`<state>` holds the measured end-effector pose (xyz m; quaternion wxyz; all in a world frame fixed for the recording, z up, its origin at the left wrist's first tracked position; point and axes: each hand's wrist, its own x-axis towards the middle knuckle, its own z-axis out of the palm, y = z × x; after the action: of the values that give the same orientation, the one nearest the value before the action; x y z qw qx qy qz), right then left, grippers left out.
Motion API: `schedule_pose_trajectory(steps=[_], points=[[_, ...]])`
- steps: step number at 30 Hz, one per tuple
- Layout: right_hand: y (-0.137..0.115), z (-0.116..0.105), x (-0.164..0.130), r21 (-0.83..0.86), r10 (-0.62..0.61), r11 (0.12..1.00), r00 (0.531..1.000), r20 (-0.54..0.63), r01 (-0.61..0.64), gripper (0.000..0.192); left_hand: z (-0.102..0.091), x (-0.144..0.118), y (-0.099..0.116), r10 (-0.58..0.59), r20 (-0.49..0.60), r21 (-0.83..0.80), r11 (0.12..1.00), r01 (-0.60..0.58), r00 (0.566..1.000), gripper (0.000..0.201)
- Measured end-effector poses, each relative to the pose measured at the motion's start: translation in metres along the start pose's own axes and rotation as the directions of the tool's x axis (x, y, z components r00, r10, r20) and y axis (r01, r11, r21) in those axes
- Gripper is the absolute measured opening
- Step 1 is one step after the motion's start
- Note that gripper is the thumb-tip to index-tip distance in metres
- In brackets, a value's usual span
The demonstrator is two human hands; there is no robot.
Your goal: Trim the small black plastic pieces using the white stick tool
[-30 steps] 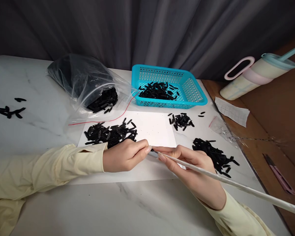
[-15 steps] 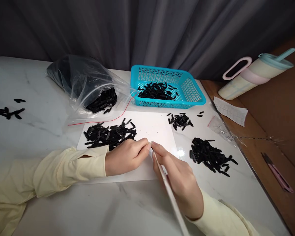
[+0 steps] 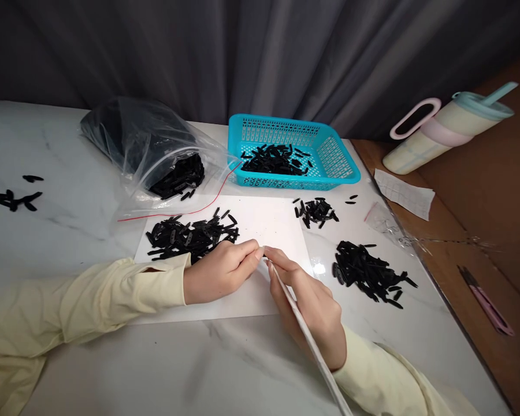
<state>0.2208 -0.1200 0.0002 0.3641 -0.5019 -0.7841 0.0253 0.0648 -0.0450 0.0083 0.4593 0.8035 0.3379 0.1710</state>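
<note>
My left hand (image 3: 220, 270) rests on a white sheet (image 3: 277, 228), fingers pinched together at its tip; what it pinches is too small to make out. My right hand (image 3: 309, 306) grips a long thin white rod (image 3: 312, 344) like a pen, its tip meeting my left fingertips. A heap of small black oblong pieces (image 3: 193, 236) lies on the sheet just behind my left hand. To the right of my right hand lies another black heap (image 3: 368, 273) on the marble table (image 3: 225, 364).
A turquoise basket (image 3: 338, 156) holds more black pieces at the back. A clear plastic bag (image 3: 151, 150) of pieces lies back left. A small pile (image 3: 315, 211) sits near the basket, scattered pieces (image 3: 13, 197) far left. A lidded cup (image 3: 450, 130), paper slip (image 3: 405, 193) and pink cutter (image 3: 487, 301) are at right.
My right hand has turned, swinging the rod's long end from out to the right round toward me. The left hand stays pinched in place.
</note>
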Motion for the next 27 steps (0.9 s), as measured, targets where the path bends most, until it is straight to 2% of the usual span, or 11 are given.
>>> schedule_pose_trajectory(steps=[4,9,11,13,15,16,18,20,23,25,27], points=[[-0.001,0.001,0.000,-0.040,0.008,0.999,0.999,-0.040,-0.009,0.030,-0.002,0.001,0.002,-0.031,0.018,-0.086,0.996,0.032,0.999,0.029],[0.002,0.004,-0.002,-0.062,-0.089,0.994,0.996,-0.008,0.088,0.024,-0.005,0.003,0.004,-0.096,0.047,-0.178,0.979,0.102,0.994,0.032],[0.005,0.002,0.000,-0.069,-0.092,0.994,0.996,-0.012,0.091,0.023,-0.006,0.003,0.004,-0.099,0.060,-0.202,0.973,0.110,0.993,0.032],[0.008,-0.003,0.005,-0.046,-0.012,0.999,1.000,-0.029,0.011,0.019,-0.006,0.003,0.005,-0.096,0.072,-0.215,0.970,0.109,0.993,0.032],[0.009,-0.010,0.012,0.071,0.159,0.985,0.987,0.007,-0.159,0.012,-0.007,0.002,0.005,-0.085,0.079,-0.226,0.969,0.101,0.993,0.032],[0.010,-0.014,0.016,0.160,0.257,0.952,0.965,0.056,-0.263,0.010,-0.007,0.001,0.005,-0.073,0.077,-0.232,0.969,0.089,0.994,0.032],[0.010,-0.023,0.023,0.343,0.404,0.826,0.894,0.192,-0.447,0.020,-0.007,-0.001,0.004,-0.046,0.074,-0.247,0.967,0.063,0.996,0.032],[0.010,-0.030,0.029,0.464,0.481,0.676,0.820,0.310,-0.572,0.029,-0.007,-0.002,0.003,-0.026,0.067,-0.257,0.966,0.042,0.997,0.031],[0.011,-0.036,0.033,0.559,0.522,0.508,0.751,0.405,-0.655,0.032,-0.007,-0.002,0.001,-0.016,0.058,-0.266,0.963,0.031,0.998,0.030],[0.011,-0.038,0.033,0.610,0.514,0.433,0.737,0.439,-0.664,0.032,-0.007,-0.003,-0.001,-0.015,0.058,-0.271,0.962,0.030,0.998,0.029],[0.011,-0.038,0.033,0.634,0.507,0.396,0.734,0.452,-0.664,0.032,-0.006,-0.003,-0.001,-0.015,0.063,-0.271,0.962,0.032,0.998,0.028]])
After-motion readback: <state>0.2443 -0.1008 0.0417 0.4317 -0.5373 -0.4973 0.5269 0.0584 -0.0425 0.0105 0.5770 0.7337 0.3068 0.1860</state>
